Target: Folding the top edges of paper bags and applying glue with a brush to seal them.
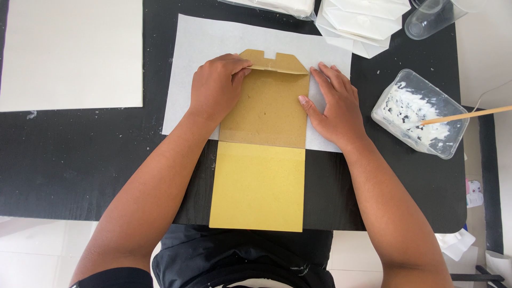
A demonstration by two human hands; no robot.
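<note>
Cardboard sheet, brown and partly folded, lies in the middle of the black counter, its upper half resting on a white paper sheet and its brighter yellow lower half reaching to the counter's near edge. At the top of the cardboard a notched flap is bent over toward the person.

To the left, well apart from the cardboard, lies a large cream board. At the far edge sit folded white paper pieces and, beside them, a clear plastic cup lying tilted. On the right, near the right hand, stands a clear plastic tub smeared with white paste, with a thin wooden stick resting in it and pointing off to the right. None of these lie over the cardboard.

The left hand presses on the cardboard's upper left corner, fingers curled onto the folded flap. The right hand lies flat, fingers spread, partly on the white paper, with the thumb touching the cardboard's right edge. Neither hand grips anything; both press down, set apart on opposite sides of the cardboard.
</note>
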